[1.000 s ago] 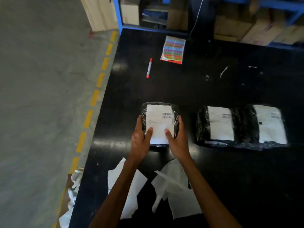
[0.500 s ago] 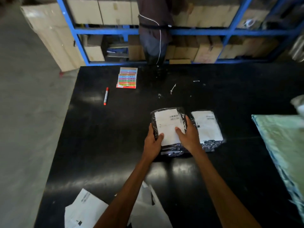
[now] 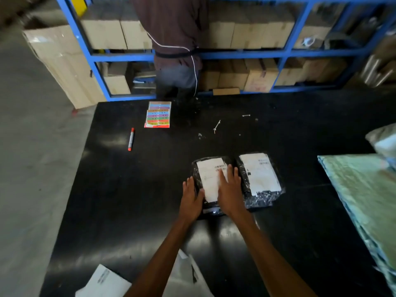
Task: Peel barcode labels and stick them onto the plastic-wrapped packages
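Observation:
A black plastic-wrapped package point(image 3: 198, 168) lies on the black table point(image 3: 139, 189), with a white barcode label point(image 3: 209, 175) on its top. My right hand point(image 3: 230, 189) lies flat on the label with straight fingers. My left hand point(image 3: 190, 198) rests flat on the package's left near edge, thumb touching the label. A second labelled package point(image 3: 260, 176) lies touching it on the right, partly under it.
Peeled white backing sheets point(image 3: 102, 284) lie at the near table edge. A red marker point(image 3: 131, 139) and a coloured sticker sheet point(image 3: 158, 114) sit at the far left. A green woven sack point(image 3: 364, 200) is at the right. A person point(image 3: 173, 39) stands by blue shelving point(image 3: 235, 53) behind.
The package has been carried to the right and set against the other labelled package. My right hand went from gripping its edge to lying flat on the label. The view has tilted up.

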The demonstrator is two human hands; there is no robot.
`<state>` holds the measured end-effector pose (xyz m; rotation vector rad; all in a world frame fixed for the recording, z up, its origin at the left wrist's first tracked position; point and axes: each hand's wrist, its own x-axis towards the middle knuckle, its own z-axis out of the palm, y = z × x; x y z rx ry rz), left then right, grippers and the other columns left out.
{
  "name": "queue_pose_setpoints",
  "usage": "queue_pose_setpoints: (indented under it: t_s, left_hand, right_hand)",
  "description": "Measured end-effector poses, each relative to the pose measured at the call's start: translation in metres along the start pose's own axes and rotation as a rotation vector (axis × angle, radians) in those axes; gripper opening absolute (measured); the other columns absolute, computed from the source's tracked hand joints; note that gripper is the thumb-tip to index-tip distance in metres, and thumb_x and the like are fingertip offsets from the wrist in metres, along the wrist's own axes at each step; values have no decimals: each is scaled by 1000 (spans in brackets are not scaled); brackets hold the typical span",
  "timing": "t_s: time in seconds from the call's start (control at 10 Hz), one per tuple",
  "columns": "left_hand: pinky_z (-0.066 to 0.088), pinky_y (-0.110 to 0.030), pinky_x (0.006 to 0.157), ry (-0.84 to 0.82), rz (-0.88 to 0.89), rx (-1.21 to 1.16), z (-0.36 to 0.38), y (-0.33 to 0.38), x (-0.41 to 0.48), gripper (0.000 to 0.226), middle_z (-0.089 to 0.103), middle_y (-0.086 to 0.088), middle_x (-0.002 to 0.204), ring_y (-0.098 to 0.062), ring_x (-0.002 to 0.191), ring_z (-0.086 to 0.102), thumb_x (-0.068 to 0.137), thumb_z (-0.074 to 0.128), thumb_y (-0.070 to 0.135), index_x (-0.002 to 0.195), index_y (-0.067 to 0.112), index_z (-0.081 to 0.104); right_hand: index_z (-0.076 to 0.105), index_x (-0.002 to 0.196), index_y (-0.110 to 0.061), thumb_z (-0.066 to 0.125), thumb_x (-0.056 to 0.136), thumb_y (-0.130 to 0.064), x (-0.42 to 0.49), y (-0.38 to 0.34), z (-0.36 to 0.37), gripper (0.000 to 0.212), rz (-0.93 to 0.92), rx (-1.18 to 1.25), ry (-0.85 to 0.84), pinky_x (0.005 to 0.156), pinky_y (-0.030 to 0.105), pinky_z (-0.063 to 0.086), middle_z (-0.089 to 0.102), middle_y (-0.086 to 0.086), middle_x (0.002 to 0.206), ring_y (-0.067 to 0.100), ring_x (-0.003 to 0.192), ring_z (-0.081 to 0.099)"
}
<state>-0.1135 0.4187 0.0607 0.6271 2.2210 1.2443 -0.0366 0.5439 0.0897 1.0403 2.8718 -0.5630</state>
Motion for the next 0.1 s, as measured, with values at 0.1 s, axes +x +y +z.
queue_pose_setpoints:
  t_s: [0.1]
  left_hand:
    - [3,-27,120,70,55,146,-22,-10,-18,73,5,-8,167,-21,154,-6,100,52,22,158,8,9]
  right_hand:
    - [29,153,-4,52,85,-9,-16,-6,12,72,-158,-46,178,122,54,16,6,19,163,44,152,9]
